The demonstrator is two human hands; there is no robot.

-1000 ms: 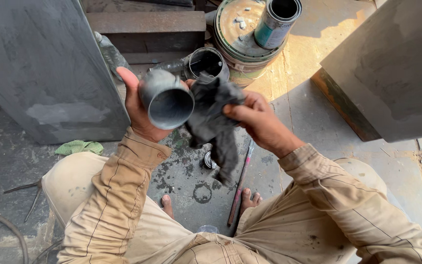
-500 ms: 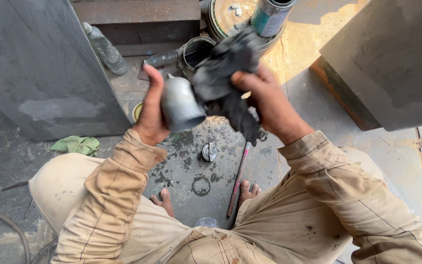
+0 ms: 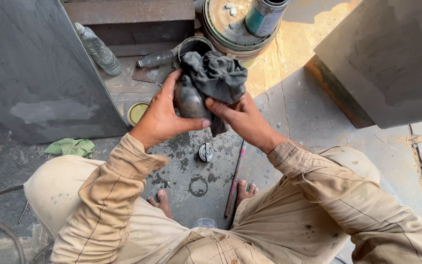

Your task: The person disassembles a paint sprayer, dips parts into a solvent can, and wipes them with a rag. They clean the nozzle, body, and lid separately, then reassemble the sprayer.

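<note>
My left hand point(image 3: 161, 117) grips a dark grey metal cup-shaped part point(image 3: 189, 100), held in front of my chest. My right hand point(image 3: 238, 115) presses a dark, dirty rag point(image 3: 215, 76) over the top and right side of that part. The rag hides most of the part; only its rounded lower body shows between my two hands. I squat on a stained concrete floor, with my bare toes point(image 3: 158, 199) below my hands.
On the floor lie a small round metal cap point(image 3: 205, 152), a thin red rod point(image 3: 234, 178), a yellow tin lid point(image 3: 137, 113) and a green cloth point(image 3: 70, 146). Behind stand an open can point(image 3: 194, 46), plastic bottles point(image 3: 97, 50), a round drum point(image 3: 230, 24) and grey metal panels point(image 3: 30, 68) either side.
The part has turned from open-end-up toward me to rounded body showing. The rag moved from beside and below the part to over its top. My hands stayed close together.
</note>
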